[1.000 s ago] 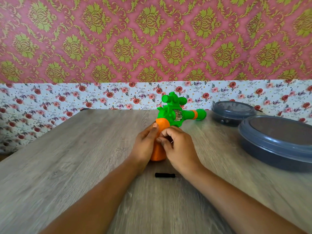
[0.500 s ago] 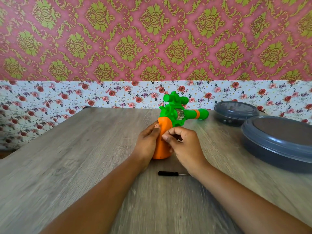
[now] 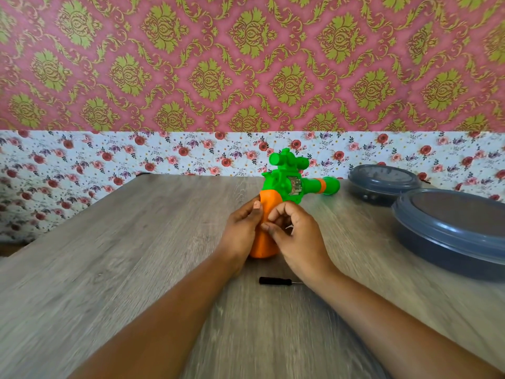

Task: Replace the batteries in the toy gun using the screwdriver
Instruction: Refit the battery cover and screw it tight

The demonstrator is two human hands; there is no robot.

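Observation:
The toy gun is green with an orange grip and stands on its grip in the middle of the wooden table, barrel pointing right. My left hand holds the orange grip from the left, thumb up along it. My right hand has its fingers curled against the grip's right side; what the fingertips pinch is hidden. A small black-handled screwdriver lies on the table just in front of the gun, between my wrists, its thin tip pointing right.
Two dark grey round lidded containers stand at the right: a large one near my right forearm and a smaller one behind it by the wall. The patterned wall runs along the table's far edge.
The view has shifted slightly. My right fingers have worked a little on the grip's side; the gun, left hand and screwdriver stay as they were.

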